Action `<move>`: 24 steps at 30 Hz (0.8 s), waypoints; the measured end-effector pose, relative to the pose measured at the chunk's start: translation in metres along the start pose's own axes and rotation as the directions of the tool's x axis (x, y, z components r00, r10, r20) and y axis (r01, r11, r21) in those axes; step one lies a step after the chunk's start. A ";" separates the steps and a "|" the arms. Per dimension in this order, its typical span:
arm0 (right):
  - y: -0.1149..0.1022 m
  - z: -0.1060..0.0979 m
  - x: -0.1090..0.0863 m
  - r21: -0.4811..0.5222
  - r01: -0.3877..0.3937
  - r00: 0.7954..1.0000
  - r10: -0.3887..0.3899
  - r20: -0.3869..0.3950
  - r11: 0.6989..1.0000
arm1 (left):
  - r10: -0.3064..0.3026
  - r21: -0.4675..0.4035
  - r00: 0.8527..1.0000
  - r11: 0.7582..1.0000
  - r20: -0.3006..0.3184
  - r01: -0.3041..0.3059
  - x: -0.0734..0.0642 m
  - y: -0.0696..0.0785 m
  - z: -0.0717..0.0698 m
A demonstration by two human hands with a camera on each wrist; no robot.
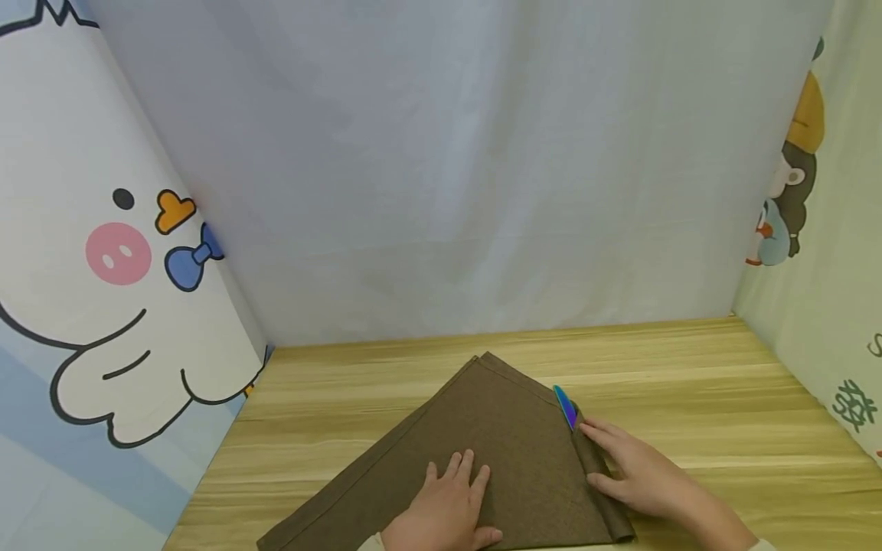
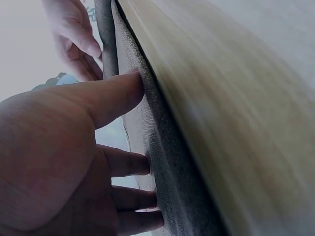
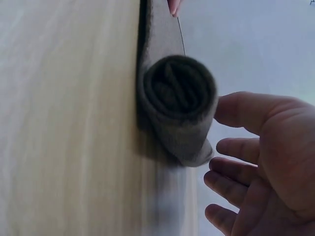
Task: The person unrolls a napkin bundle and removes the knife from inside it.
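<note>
A brown cloth [image 1: 530, 459] lies folded to a point on the table, its right edge wound into a roll [image 1: 613, 514]. From the far end of this roll sticks the blue-purple, rounded tip of what looks like a table knife [image 1: 566, 405]; the rest of it is hidden in the cloth. My left hand [image 1: 446, 509] rests on the middle of the cloth with fingers spread. On the roll's right side, my right hand [image 1: 641, 471] touches it with thumb and fingers extended. The right wrist view shows the roll's spiral end [image 3: 182, 93] beside those fingers.
The wood-grain table [image 1: 689, 383] runs back to a pale curtain [image 1: 441, 191]. Printed cloth walls stand on both sides, a white cartoon bird [image 1: 62, 176] on the left one and small cartoon figures [image 1: 792, 184] on the right one.
</note>
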State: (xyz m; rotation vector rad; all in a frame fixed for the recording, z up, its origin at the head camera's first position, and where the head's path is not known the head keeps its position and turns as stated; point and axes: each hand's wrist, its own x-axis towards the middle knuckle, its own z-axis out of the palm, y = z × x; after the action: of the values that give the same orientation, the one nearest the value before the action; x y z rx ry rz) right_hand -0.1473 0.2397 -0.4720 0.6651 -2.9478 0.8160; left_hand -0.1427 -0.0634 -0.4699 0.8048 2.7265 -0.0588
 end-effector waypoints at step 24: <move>-0.006 0.008 0.010 -0.006 -0.101 0.993 0.101 0.069 0.995 | 0.006 -0.043 1.000 0.999 0.018 -0.005 0.000 -0.001 -0.002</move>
State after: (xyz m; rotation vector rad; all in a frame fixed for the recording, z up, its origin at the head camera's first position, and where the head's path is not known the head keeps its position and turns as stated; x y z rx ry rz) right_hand -0.1533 0.2269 -0.4745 0.5596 -3.0665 0.8125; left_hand -0.1437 -0.0643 -0.4681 0.7959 2.6990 -0.0056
